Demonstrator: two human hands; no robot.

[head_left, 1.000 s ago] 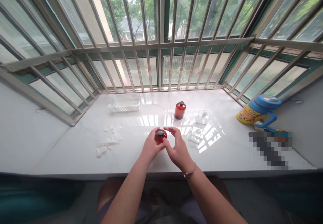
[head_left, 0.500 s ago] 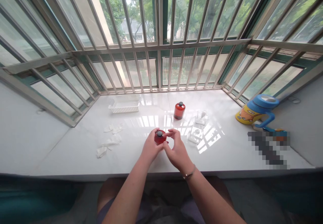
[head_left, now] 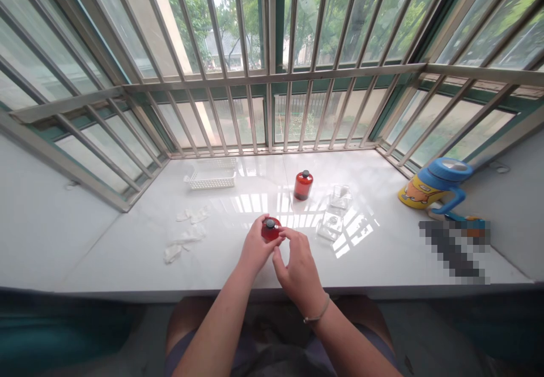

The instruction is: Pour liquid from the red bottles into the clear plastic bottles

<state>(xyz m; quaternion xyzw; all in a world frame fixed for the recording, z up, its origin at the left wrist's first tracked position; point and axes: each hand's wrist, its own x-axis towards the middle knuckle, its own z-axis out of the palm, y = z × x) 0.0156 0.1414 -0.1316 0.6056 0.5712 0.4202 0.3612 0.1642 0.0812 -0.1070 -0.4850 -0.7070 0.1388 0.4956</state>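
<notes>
A small red bottle with a black cap sits low over the near part of the white tabletop. My left hand is wrapped round it from the left, fingers behind and thumb in front. My right hand is at the bottle's right side, its forefinger reaching to the red wall and its thumb apart below. Nothing shows between those right fingers; whether the fingertip presses on the bottle I cannot tell. A second red bottle with a black cap stands upright beyond my hands.
Two clear, square-based pieces lie right of my hands. Crumpled white scraps are on the left, behind them a white perforated basket. A blue and yellow mug is at far right, near a blurred dark patch. Metal bars line the window.
My right hand has drawn slightly down and its thumb has come away from the bottle's front, the forefinger staying at the side. My left hand keeps its grip on the bottle.
</notes>
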